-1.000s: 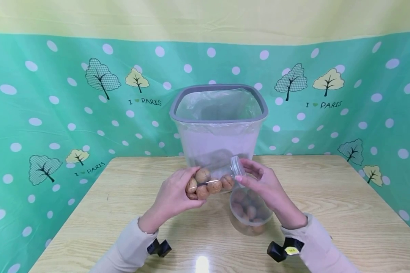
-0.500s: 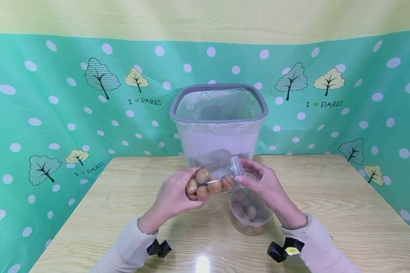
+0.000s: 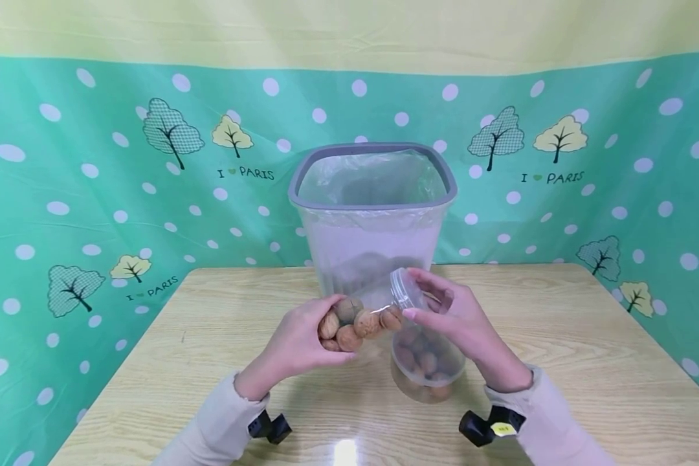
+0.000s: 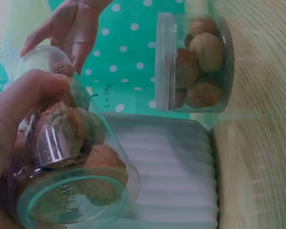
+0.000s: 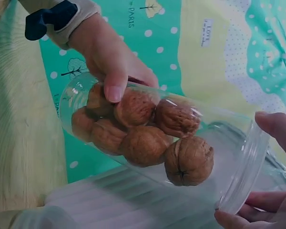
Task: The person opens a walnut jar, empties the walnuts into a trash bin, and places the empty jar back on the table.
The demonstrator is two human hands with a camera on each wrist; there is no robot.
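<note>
Left hand (image 3: pixel 299 340): you grip the tilted walnut jar (image 3: pixel 375 298).
Right hand (image 3: pixel 454 317): you pinch its lid (image 3: pixel 405 289).
Second jar (image 3: pixel 408 387): upright, holding nuts (image 3: pixel 428 362).

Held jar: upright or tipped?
Tipped: head view shows the jar slanting sideways between left hand and right hand, walnuts spread along it.

Couldn't read the blurred base lettering (image 4: pixel 69 196) on the held jar (image 4: pixel 132 186), toward seven o'clock in left wrist view.

I'm in a curtained-off booth: wood-grain table (image 3: pixel 559 336), green dotted cloth (image 3: pixel 378 100) at nine, twelve and three o'clock.
</note>
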